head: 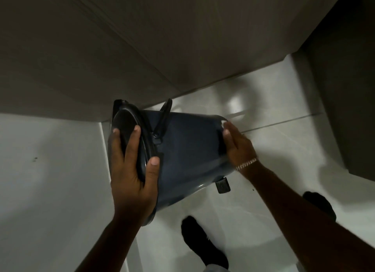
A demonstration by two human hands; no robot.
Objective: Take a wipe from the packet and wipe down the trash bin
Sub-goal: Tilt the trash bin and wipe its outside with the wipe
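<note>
A dark blue pedal trash bin [186, 149] is held off the floor, tipped on its side with its black lid [129, 141] to the left and its base to the right. My left hand [132, 176] grips the lid end, fingers over the lid and thumb on the body. My right hand [237, 147] lies flat against the base end, pressing a white wipe [224, 123] of which only a small corner shows past the fingertips. The bin's black foot pedal [222, 186] sticks out below. The wipe packet is not in view.
Grey cabinet fronts [142, 48] fill the top, and another dark cabinet [349, 109] stands at the right. A white counter or ledge [50, 180] is at the left. Below is white tiled floor [274, 109], with my black-socked feet [203, 243] on it.
</note>
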